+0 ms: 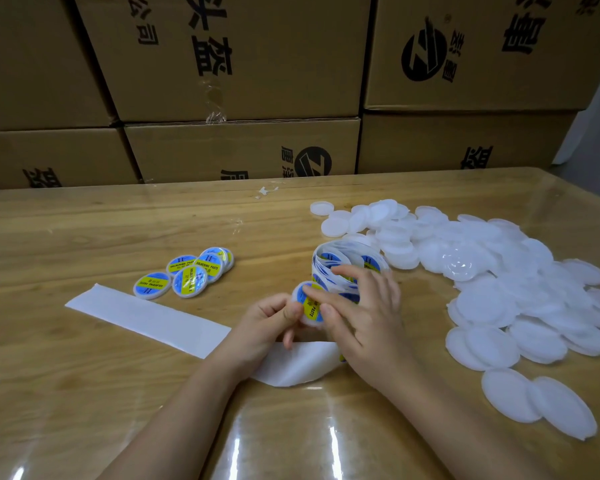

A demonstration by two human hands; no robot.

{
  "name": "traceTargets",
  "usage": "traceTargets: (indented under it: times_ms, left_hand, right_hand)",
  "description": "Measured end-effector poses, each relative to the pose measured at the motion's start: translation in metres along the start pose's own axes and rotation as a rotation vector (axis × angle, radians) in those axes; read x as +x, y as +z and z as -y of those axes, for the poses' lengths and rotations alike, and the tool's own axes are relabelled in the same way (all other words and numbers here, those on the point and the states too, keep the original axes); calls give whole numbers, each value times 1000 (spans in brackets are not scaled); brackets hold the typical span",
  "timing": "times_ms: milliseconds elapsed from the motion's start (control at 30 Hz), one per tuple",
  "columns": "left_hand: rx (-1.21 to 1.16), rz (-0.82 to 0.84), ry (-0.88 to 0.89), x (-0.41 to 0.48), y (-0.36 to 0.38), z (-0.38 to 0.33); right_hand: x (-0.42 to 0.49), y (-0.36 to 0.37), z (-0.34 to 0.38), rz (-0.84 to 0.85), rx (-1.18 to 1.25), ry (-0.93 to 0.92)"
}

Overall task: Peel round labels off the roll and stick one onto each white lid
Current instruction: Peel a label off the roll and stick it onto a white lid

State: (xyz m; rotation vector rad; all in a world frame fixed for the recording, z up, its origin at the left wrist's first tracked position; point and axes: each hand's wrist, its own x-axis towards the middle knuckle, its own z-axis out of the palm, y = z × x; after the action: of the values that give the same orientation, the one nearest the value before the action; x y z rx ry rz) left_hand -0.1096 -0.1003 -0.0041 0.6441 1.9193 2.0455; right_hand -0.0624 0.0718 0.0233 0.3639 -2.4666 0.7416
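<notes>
Label application. The left hand [267, 323] pinches a white lid [309, 322] by its edge to steady it, while the right hand [364, 313], fingers extended, presses a round label [311, 308] flat onto it. The roll [347, 265] stands just behind (probably kept close for the next peel). On the worktop [84, 237], finished lids [187, 275] lie to the left and bare lids [499, 289] to the right.

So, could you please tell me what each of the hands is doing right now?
Left hand: pinching the white lid.
Right hand: open, straight fingers pressing the round label onto it.
</notes>
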Motion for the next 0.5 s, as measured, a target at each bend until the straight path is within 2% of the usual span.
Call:
traceTargets:
  times_ms: [300,500]
  left_hand:
    - [-8,-91,8,2,-4,4]
    - [-2,-90,2,3,-4,6]
  right_hand:
    - [0,-2,-7,-49,81,-86]
    - [3,-3,-16,-54,-42,24]
